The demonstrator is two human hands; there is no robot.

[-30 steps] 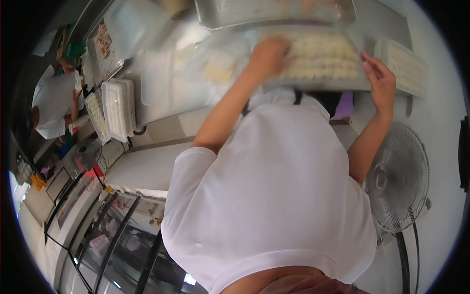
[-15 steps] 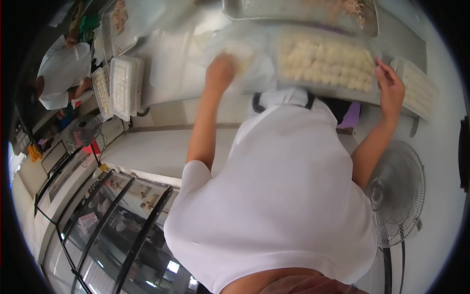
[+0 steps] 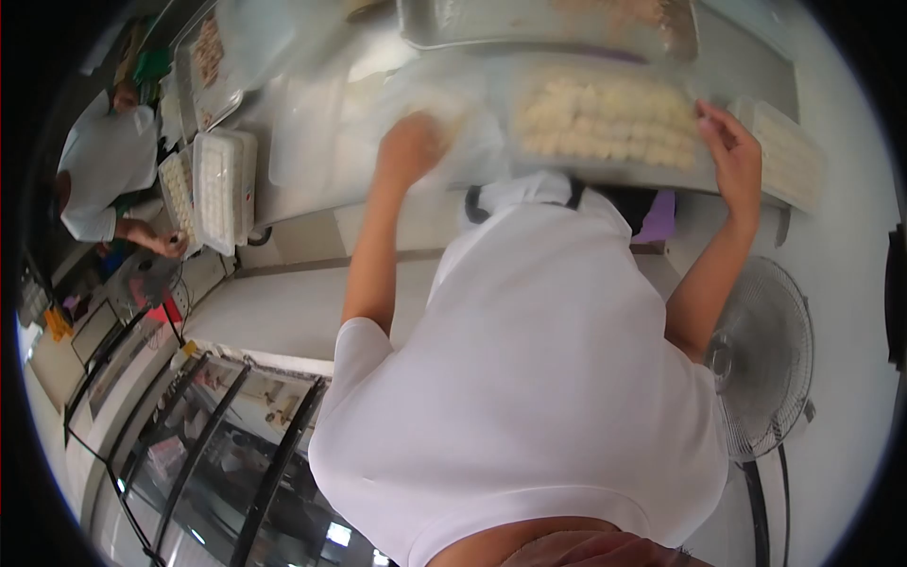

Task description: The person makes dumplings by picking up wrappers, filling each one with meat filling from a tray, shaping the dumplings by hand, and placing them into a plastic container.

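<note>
My left hand is curled closed over the worktop, its fingertips blurred. Beside those fingers is a pale, yellowish smear on translucent plastic; what they hold cannot be made out. Just right of it is a clear plastic container filled with rows of small, pale, dumpling-like pieces. My right hand is at the container's right edge, with fingers and thumb bent about its corner.
A metal tray with pinkish bits lies at the back. Lidded boxes stand at left, near a co-worker in white. Another filled box is at right. A standing fan is by my right elbow.
The whole view has shifted slightly left. My hands keep nearly the same places beside the container. The co-worker's arm at left has come lower, beside the boxes.
</note>
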